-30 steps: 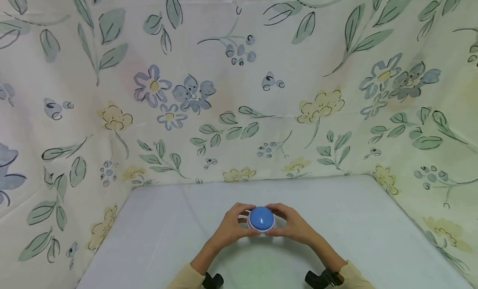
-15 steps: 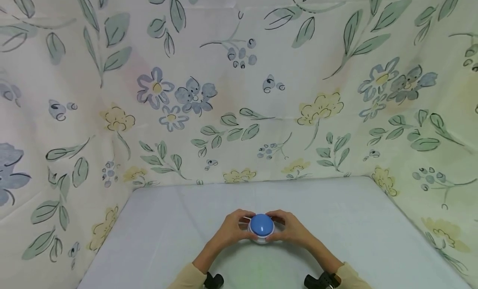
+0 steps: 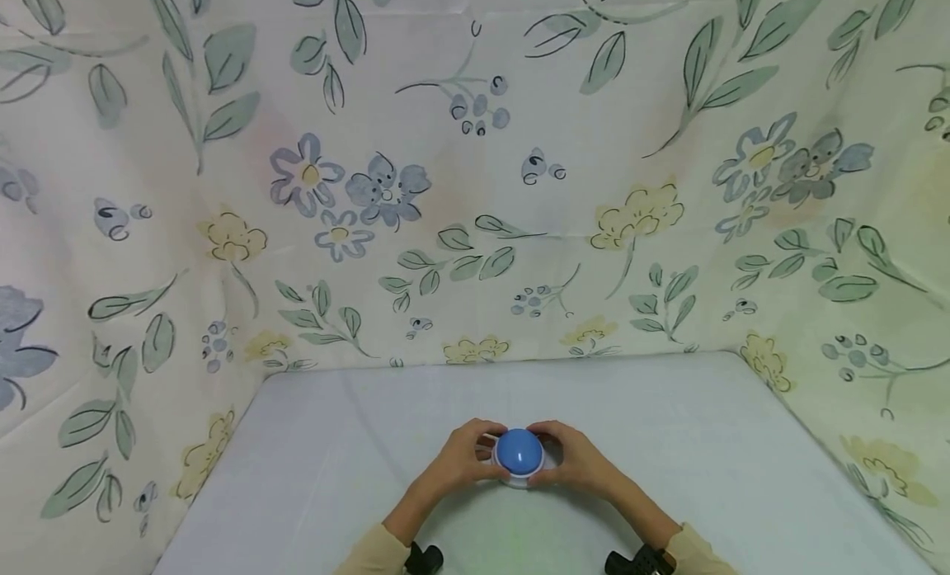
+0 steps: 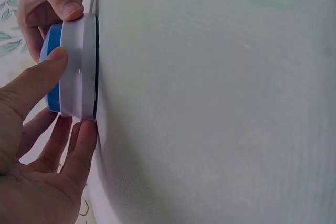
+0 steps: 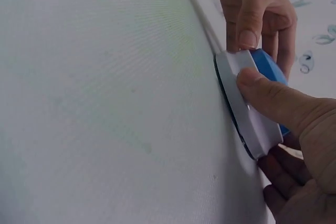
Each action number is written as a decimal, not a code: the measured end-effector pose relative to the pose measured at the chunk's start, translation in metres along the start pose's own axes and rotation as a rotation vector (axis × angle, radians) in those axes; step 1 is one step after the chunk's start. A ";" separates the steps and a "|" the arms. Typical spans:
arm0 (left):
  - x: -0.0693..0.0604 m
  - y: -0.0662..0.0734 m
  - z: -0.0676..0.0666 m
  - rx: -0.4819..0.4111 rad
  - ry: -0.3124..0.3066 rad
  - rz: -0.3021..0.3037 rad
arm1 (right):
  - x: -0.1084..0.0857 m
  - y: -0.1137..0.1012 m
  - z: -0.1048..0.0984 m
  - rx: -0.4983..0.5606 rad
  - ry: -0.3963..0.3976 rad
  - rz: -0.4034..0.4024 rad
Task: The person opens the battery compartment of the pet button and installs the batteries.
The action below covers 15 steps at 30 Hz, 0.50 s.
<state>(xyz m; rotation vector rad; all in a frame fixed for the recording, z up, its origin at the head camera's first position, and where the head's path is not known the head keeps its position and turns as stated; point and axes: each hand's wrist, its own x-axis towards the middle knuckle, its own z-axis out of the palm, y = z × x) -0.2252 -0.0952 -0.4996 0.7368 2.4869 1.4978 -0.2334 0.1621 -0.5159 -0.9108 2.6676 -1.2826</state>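
Observation:
A round push button with a blue dome (image 3: pixel 519 451) and a white base (image 4: pixel 77 72) sits at the middle of the white table. My left hand (image 3: pixel 458 458) grips its left side, thumb on the near side of the base and fingers curled round the far side. On the opposite side my right hand (image 3: pixel 582 461) holds it the same way, with the right thumb (image 5: pixel 268 92) against the white rim. The dome faces up and no finger lies over its top. In the wrist views the dark underside edge is at the table surface; whether it fully touches is hard to tell.
The white tabletop (image 3: pixel 356 443) spreads around both hands. A floral cloth (image 3: pixel 475 179) hangs behind the table and along both sides. Black wrist cameras (image 3: pixel 640 560) sit by the cream sleeves (image 3: pixel 374 550).
Both hands have brought the push button down and slightly nearer to me, mostly in the first half second. The grip stays about the same.

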 end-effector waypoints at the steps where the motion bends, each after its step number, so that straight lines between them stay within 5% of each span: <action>1: -0.001 0.000 -0.002 0.011 -0.005 -0.004 | 0.000 -0.001 0.000 0.001 -0.007 -0.002; 8: -0.015 -0.001 -0.027 0.202 0.057 0.013 | -0.012 0.001 -0.028 -0.005 -0.002 0.037; 10: -0.020 -0.005 -0.038 0.340 0.103 0.013 | -0.017 0.004 -0.042 -0.104 0.052 0.021; 15: -0.035 -0.020 -0.063 0.752 0.201 -0.040 | -0.023 0.015 -0.067 -0.577 0.174 -0.046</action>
